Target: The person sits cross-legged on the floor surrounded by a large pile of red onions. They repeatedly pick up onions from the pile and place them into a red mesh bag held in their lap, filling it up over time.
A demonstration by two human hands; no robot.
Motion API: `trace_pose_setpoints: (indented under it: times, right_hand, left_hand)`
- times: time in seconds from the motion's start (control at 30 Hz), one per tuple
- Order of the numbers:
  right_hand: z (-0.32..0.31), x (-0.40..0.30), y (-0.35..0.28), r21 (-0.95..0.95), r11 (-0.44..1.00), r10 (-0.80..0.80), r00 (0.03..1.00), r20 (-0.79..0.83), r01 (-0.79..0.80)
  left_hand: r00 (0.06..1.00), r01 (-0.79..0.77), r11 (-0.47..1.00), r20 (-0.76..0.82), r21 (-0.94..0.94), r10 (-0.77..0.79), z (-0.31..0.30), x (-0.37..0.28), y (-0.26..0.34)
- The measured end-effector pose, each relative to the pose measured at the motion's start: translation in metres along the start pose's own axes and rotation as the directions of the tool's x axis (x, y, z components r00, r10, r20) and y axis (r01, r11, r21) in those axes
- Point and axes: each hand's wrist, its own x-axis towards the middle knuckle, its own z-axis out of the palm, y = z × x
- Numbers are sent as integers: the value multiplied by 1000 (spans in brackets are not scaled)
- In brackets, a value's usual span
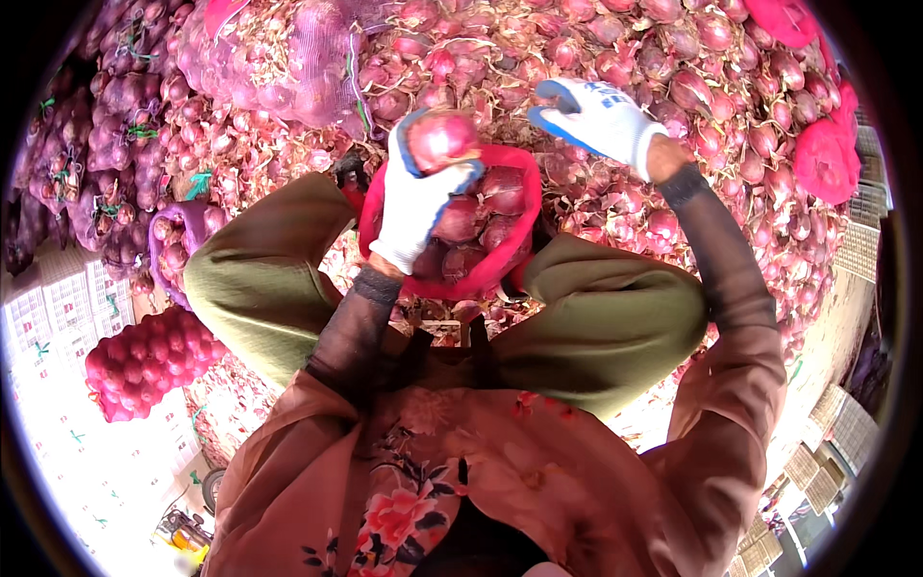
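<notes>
My left hand (414,195), in a white knit glove with a blue coated palm, grips a large red onion (441,141). It is above the left side of a bright pink mesh bag (532,191). The bag stands between my knees with its mouth wide, and several red onions (461,220) lie inside. My right hand (595,119), gloved the same way, is to the right beyond the bag. Its thumb and fingers are apart with nothing between them. Below and around it spreads a big heap of loose red onions (689,94) with dry skins.
A purple mesh sack of onions (317,65) lies at the far left of the heap. Filled sacks (108,151) are stacked at the left edge. A full red net bag (155,360) rests by my left knee. Pink empty-looking bags (828,159) lie at right.
</notes>
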Motion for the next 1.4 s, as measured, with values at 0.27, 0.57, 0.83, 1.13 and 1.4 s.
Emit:
trace_pose_setpoints:
  times: [0.27,0.57,0.83,1.13,1.4]
  right_hand:
    - [146,105,23,-185,979,153,913,378,-87]
    - [82,68,30,368,925,-122,991,58,93]
    - [112,-166,296,112,566,811,527,-255,-817]
    - [265,-181,286,682,190,982,138,-131,-707]
    - [138,-238,205,849,-277,715,687,-131,450]
  left_hand:
    - [990,-28,789,-93,613,107,-13,-16,-92]
    - [994,-97,70,93,993,54,14,15,-108]
    - [920,-313,438,154,843,361,-27,6,-54]
    - [968,-250,334,222,909,120,-96,42,-85]
    - [981,-18,398,93,917,-170,-102,53,-90]
